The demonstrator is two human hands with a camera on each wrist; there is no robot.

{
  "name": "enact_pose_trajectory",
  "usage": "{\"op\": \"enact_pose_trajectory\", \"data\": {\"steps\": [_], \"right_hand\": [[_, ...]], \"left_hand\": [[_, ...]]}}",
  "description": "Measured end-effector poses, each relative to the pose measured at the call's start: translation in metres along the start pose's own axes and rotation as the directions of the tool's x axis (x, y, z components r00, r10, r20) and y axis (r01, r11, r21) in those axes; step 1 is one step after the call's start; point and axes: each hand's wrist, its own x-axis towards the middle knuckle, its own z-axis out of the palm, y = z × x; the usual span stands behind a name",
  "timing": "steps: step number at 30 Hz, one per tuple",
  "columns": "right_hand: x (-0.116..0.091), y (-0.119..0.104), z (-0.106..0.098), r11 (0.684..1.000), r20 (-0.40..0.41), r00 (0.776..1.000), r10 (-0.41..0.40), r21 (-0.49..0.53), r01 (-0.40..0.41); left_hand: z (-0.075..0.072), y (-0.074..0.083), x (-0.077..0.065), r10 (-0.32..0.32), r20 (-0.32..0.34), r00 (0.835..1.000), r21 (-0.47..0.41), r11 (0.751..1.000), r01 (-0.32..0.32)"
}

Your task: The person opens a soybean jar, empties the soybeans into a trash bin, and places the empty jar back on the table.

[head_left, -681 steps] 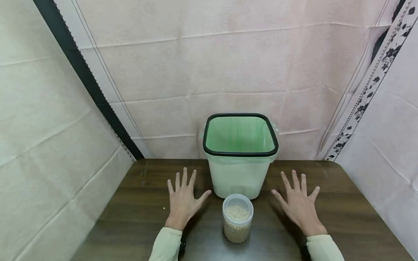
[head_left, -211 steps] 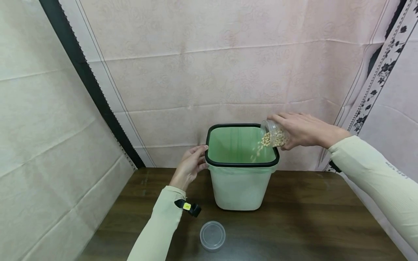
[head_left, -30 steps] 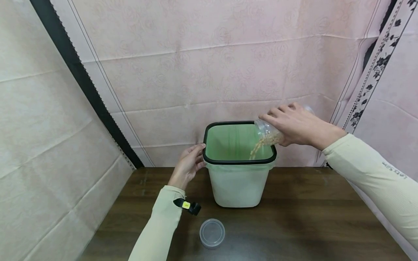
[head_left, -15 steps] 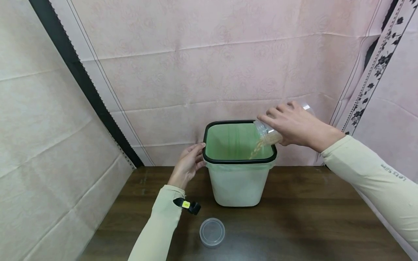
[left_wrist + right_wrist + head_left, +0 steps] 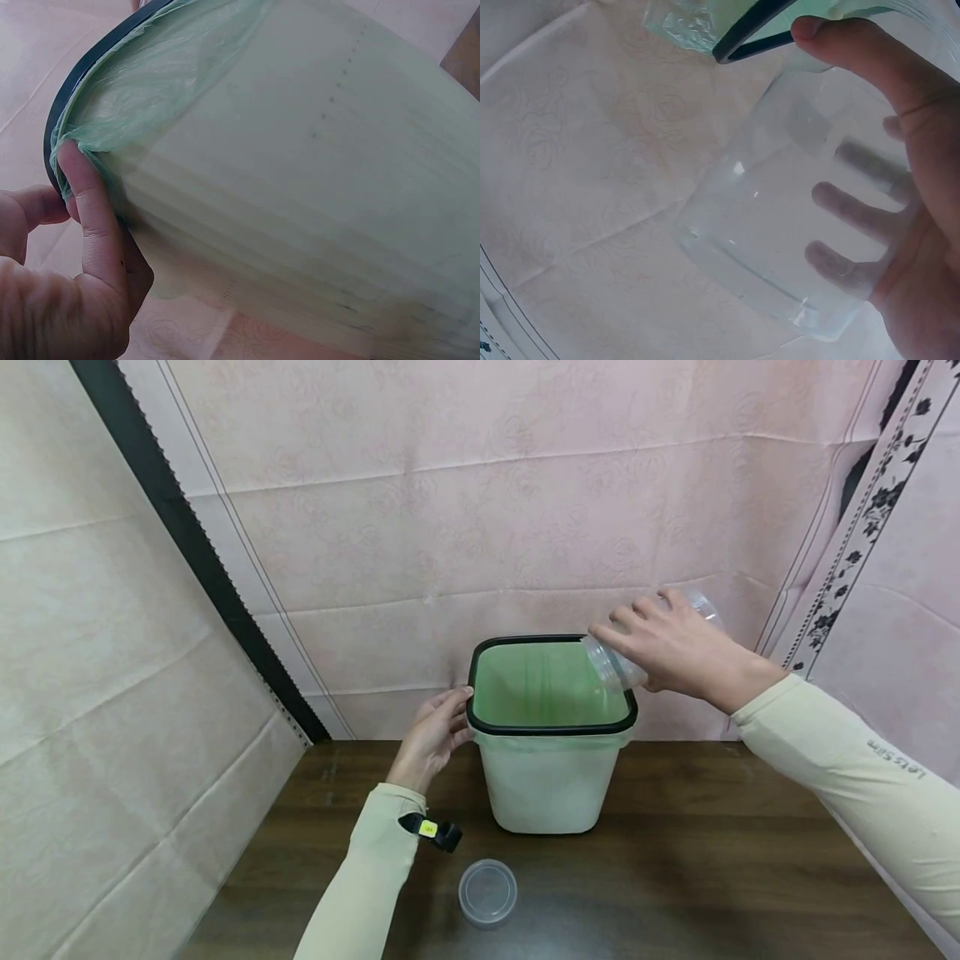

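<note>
A pale green trash can (image 5: 551,785) with a black rim and a thin green liner bag (image 5: 172,82) stands on the table. My left hand (image 5: 431,739) grips its rim on the left side, fingers outside against the liner. Over the right side of the can, my right hand (image 5: 675,647) holds a clear plastic jar (image 5: 611,664), tilted mouth-down into the opening. In the right wrist view the jar (image 5: 780,202) looks see-through, with no beans in its body and fingers wrapped round it. The bottom inside the can is hidden.
A round clear lid (image 5: 487,893) lies on the dark wooden table (image 5: 675,860) in front of the can. Pale cloth walls (image 5: 450,527) close off the back and both sides. A black wrist camera (image 5: 446,837) sits on the left sleeve.
The stream of pale beans from the jar has ended, and the jar's body now looks empty. The jar is tipped slightly steeper. My left hand stays on the rim.
</note>
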Motion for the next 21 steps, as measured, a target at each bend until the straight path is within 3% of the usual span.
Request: {"op": "enact_pose_trajectory", "data": {"steps": [9, 14, 18, 21], "right_hand": [[0.001, 0.000, 0.003, 1.000, -0.020, 1.000, -0.014, 0.020, 0.015], [0.005, 0.007, -0.009, 1.000, -0.030, 1.000, 0.003, 0.026, -0.002], [0.009, 0.011, -0.017, 1.000, -0.123, 0.992, -0.012, -0.029, 0.008], [0.008, 0.004, -0.012, 0.984, -0.127, 0.986, -0.112, -0.150, 0.093]], "left_hand": [[0.000, -0.001, -0.001, -0.001, 0.003, 1.000, 0.002, 1.000, 0.001], [0.000, -0.002, -0.001, -0.011, 0.009, 1.000, -0.001, 1.000, 0.011], [0.000, -0.001, -0.001, -0.019, -0.004, 1.000, -0.004, 1.000, 0.019], [0.001, 0.000, 0.000, -0.018, -0.009, 1.000, -0.008, 1.000, 0.018]]}}
